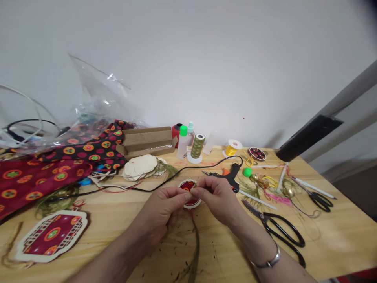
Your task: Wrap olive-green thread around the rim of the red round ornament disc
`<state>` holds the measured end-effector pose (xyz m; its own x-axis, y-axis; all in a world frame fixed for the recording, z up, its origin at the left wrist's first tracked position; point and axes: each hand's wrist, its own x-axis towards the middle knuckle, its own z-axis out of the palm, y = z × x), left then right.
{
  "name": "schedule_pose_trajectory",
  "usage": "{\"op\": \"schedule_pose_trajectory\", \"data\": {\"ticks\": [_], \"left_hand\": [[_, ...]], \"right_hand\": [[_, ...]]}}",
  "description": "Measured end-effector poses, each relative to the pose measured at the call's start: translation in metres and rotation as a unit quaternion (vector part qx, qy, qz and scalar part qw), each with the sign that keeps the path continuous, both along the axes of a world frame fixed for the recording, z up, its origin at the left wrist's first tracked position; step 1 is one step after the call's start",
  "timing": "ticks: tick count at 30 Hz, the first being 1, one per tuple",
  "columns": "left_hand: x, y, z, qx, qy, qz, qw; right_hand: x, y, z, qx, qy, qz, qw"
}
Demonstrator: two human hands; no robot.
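Scissors (275, 228) right of hands (191, 200)

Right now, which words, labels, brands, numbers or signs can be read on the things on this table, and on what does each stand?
No text can be read.
Green-capped bottle: no legible label.
Cardboard box: plain, no print visible.
Olive thread spool: any marking is too small to read.
Round red disc, pinched by the left hand and the right hand: pattern only, no letters.
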<state>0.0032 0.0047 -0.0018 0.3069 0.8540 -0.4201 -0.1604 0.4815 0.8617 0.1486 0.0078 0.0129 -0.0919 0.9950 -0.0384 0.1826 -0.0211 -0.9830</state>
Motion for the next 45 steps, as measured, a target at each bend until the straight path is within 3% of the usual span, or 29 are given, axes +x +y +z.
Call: {"op": "schedule_pose_trajectory", "data": {"ticks": [20,30,35,45], "left_hand": [[-0.0001,0.0004,0.0030,-0.010,0.003,-0.003,1.000],[-0.0020,0.0037,-0.0050,0.008,-0.010,0.026,1.000],[-0.0008,0.0022,-0.0019,-0.010,-0.026,0.026,0.999],[0.0012,0.0005,0.0041,0.007,-0.020,0.006,1.000]], "right_hand": [[0.0032,-0.0004,-0.0021,0.004,-0.028,0.017,0.999],[0.0039,0.0021,-0.0015,-0.058,0.034,0.041,0.997],[0.0024,0.0031,-0.0023,-0.069,0.057,0.007,0.996],[0.0017,0.0020,-0.0039,-0.031,0.024,0.027,0.999]]}}
